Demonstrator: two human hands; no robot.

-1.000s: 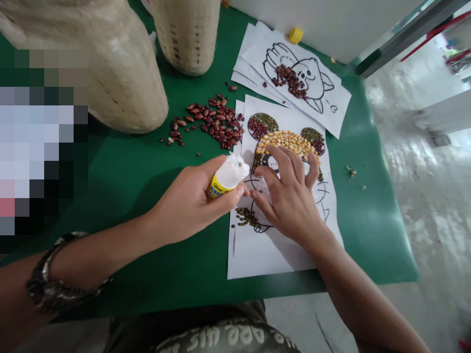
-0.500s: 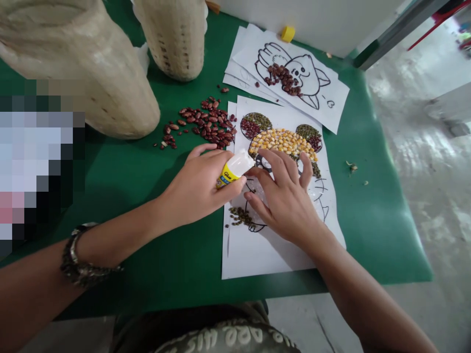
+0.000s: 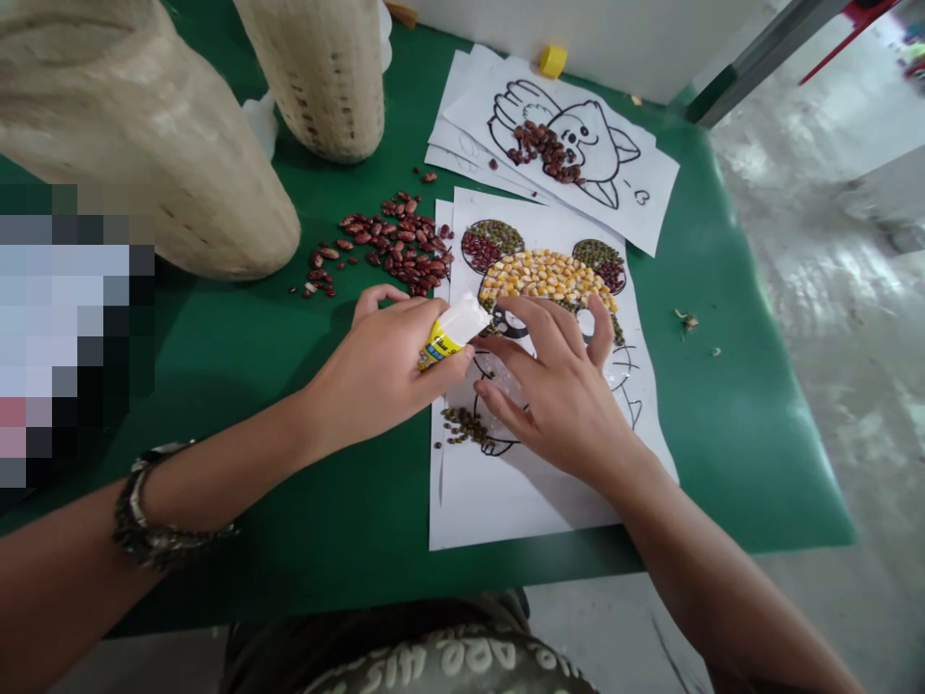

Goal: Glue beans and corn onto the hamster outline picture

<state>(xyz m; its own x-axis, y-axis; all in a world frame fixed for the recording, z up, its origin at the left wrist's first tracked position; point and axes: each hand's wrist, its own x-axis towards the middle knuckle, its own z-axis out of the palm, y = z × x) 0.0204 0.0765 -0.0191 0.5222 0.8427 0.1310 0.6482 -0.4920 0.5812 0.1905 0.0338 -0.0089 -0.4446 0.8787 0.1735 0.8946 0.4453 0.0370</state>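
Observation:
My left hand [image 3: 383,357] is closed around a glue stick [image 3: 442,342] with a yellow label, its white end tilted up toward the drawing. My right hand [image 3: 564,386] rests over the animal drawing [image 3: 535,511], fingers bent and apart, fingertips near the drawn eyes; nothing shows in them. Yellow corn kernels [image 3: 549,275] cover the forehead of the drawing. Both ears hold green mung beans [image 3: 498,234] and small red beans [image 3: 481,253]. A loose cluster of mung beans [image 3: 466,426] lies at the paper's lower left. My right hand hides part of the face.
Speckled red beans [image 3: 409,241] lie in a pile on the green table [image 3: 303,540]. A second drawing [image 3: 614,164], with brown-red beans on it, is at the back. Nearby sit a yellow cap [image 3: 553,62] and two large beige containers [image 3: 209,183] [image 3: 318,87]. A blurred-out person is at left.
The view has shifted slightly, so the table things appear a little further left. Both hands keep nearly the same pose, and the glue stick stays in my left hand.

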